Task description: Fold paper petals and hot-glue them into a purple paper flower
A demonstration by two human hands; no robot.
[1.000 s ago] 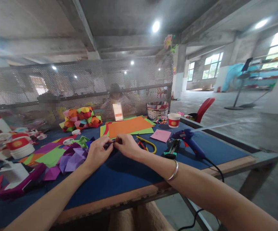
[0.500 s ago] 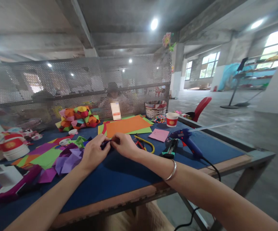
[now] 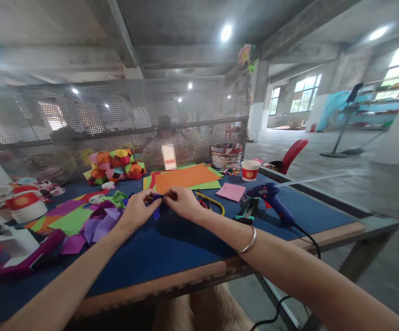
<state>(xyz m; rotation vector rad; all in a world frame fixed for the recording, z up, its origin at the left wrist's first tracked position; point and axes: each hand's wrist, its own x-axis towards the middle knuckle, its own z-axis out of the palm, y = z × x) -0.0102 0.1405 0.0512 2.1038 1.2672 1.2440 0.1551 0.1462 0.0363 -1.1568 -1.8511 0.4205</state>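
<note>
Left hand (image 3: pixel 138 208) and right hand (image 3: pixel 185 203) nearly meet above a blue tabletop (image 3: pixel 182 262); the fingers of both are pinched on 1 small dark-blue paper piece (image 3: pixel 156 213) — held between them; purple folded papers (image 3: pixel 99 226) lie to the left; 1 orange sheet (image 3: pixel 187 176) lies beyond; 1 blue glue gun (image 3: pixel 276 201) rests at right.

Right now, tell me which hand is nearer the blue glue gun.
Right: the right hand is left of the blue glue gun; the left hand is farther left.
</note>
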